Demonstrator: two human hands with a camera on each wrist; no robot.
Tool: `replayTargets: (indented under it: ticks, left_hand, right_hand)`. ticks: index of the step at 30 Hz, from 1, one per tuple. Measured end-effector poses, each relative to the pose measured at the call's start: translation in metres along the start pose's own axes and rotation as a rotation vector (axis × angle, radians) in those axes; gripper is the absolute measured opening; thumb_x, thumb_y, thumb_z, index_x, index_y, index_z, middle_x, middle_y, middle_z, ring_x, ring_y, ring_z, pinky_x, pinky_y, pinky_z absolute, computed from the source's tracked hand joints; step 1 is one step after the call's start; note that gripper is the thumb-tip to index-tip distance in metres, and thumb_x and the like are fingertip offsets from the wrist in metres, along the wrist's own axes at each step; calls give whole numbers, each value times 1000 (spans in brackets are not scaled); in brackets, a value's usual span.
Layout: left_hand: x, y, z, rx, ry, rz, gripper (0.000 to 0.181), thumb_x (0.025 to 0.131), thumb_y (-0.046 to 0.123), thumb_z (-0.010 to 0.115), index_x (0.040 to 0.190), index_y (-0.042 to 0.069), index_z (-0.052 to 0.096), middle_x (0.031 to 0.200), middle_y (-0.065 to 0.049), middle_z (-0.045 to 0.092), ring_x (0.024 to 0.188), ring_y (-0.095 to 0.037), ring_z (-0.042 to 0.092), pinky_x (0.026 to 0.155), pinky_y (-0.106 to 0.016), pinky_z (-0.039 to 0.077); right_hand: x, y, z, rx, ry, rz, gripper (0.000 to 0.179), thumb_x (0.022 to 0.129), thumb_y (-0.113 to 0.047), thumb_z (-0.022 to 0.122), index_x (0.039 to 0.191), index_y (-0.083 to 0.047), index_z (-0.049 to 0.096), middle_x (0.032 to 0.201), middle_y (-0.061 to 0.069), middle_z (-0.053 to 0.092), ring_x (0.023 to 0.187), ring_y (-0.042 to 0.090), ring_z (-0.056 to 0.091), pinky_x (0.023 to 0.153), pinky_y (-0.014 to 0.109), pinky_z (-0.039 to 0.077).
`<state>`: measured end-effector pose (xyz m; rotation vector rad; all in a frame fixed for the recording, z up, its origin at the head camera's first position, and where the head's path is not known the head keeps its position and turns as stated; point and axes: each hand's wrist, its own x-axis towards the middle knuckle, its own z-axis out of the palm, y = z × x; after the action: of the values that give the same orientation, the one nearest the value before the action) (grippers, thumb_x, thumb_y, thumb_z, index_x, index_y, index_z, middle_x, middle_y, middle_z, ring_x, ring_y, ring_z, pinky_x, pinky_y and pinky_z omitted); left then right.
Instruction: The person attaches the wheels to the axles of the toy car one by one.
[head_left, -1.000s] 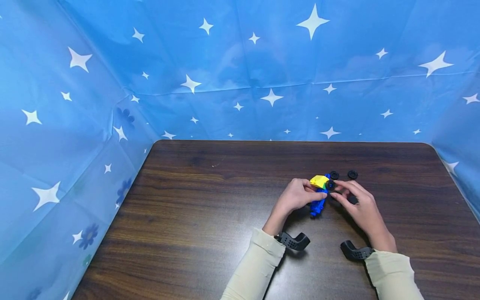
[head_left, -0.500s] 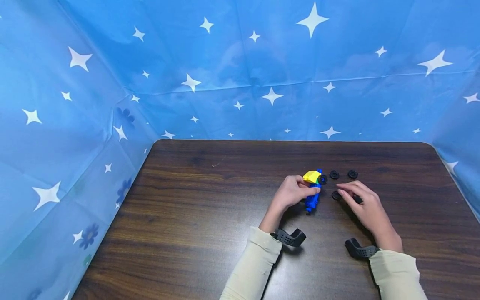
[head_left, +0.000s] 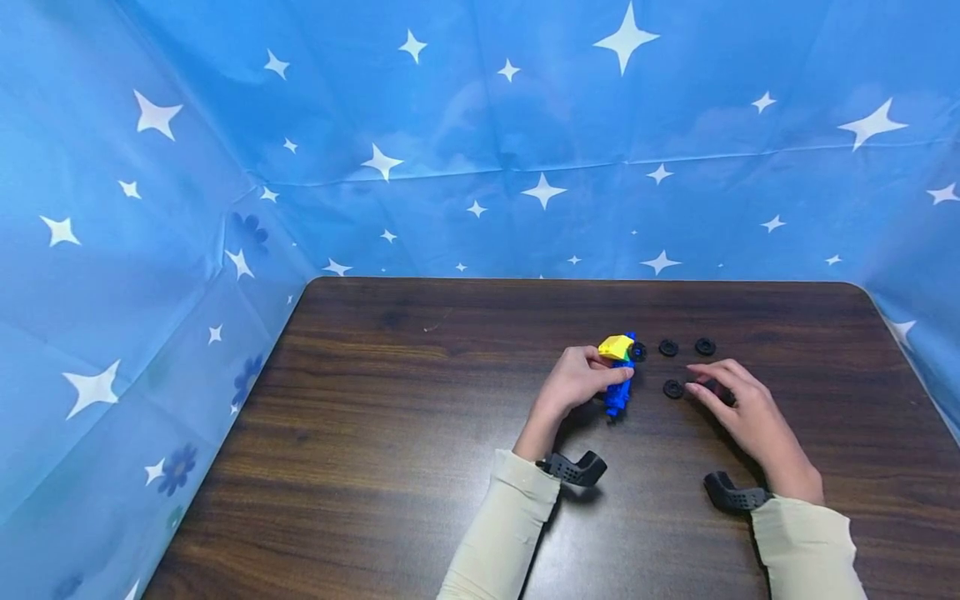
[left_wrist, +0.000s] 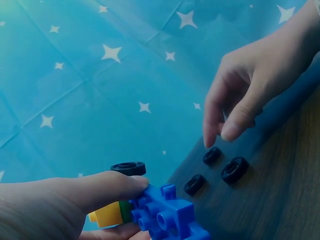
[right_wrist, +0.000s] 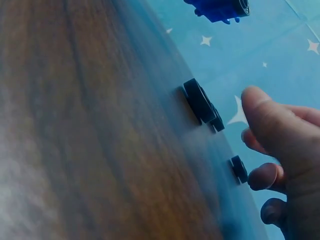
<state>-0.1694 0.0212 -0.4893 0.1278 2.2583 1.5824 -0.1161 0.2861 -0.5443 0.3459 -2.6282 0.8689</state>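
Note:
My left hand (head_left: 575,385) grips a toy car (head_left: 618,388) built of blue, yellow and green blocks, its thumb pressing on the blue part. One black wheel (head_left: 637,352) is on the car's side; the left wrist view shows the same wheel (left_wrist: 128,168) just above the thumb. My right hand (head_left: 746,406) hovers over the table with loosely bent fingers and nothing between them. Beside its fingertips lies a loose black wheel (head_left: 672,389). Two more wheels lie farther back, a left one (head_left: 668,348) and a right one (head_left: 705,347).
The dark wood table (head_left: 420,433) has its back edge against a blue curtain (head_left: 480,125) with white stars. Each wrist wears a black curved mount, the left mount (head_left: 576,469) and the right mount (head_left: 737,493), both low over the table.
The right hand has drawn away from the car, set a wheel down on the table, let go of it and moved right. The left hand has shifted slightly left with the car.

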Motion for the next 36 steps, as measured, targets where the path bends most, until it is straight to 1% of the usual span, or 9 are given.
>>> replayTargets:
  ticks: [3,5,7,11,17,23,25,32,36]
  left_hand:
    - [0,0,-1,-9,2,-2,28,90,30,83,95,7,69,82,0,70,73,-18,63,58,-23,45]
    - [0,-1,-2,-12,-2,-4,28,90,31,83,96,7,69,83,0,70,74,-20,64,59,-24,46]
    - [1,-1,-2,-11,-5,-6,27,90,31,83,96,8,68,82,1,69,75,-20,65,60,-25,46]
    - [1,-2,-2,-15,-4,-8,28,90,31,83,95,8,68,82,1,69,75,-19,64,59,-24,46]
    - [0,-3,-6,-15,-6,-1,28,90,30,83,97,7,68,82,0,69,72,-15,62,60,-23,47]
    - [0,-3,-7,-10,-9,8,27,91,30,82,94,7,67,79,1,66,69,-13,59,59,-23,45]
    - [0,-3,-7,-7,-6,13,27,91,30,82,93,8,67,79,2,66,69,-13,59,59,-23,45]
    - [-1,-2,-9,3,-7,14,27,90,31,82,91,9,67,79,2,66,70,-15,61,57,-23,43]
    - [-1,-2,-10,7,-11,13,27,90,31,83,90,9,67,78,2,66,70,-16,62,56,-23,43]
  right_hand:
    - [1,2,0,-8,-12,-13,30,101,-19,70,129,-8,71,112,7,68,89,6,51,76,26,41]
    - [1,2,-1,-11,-19,-22,31,100,-17,71,129,-8,71,112,7,68,89,5,51,76,25,41]
    - [1,2,-2,-15,-30,-25,32,99,-15,72,129,-8,71,113,8,68,90,8,53,75,24,42]
    - [0,2,-3,-23,-50,-30,34,97,-13,74,130,-7,70,115,9,67,94,19,60,77,28,44]
    - [3,2,-7,-24,-87,-48,36,95,-11,75,131,-7,70,116,11,67,95,23,62,76,37,48]
    - [10,6,-12,-25,-125,-106,35,92,-9,77,127,-8,72,113,8,67,92,19,63,75,27,46]
    - [12,7,-13,-26,-138,-124,35,91,-8,78,126,-8,73,114,8,68,93,19,64,76,26,46]
    - [18,10,-13,-43,-175,-164,32,89,-7,80,121,-8,75,113,8,70,97,23,67,79,38,53]
    - [22,9,-12,-51,-213,-175,31,89,-9,80,120,-9,75,111,5,69,94,21,67,77,39,54]
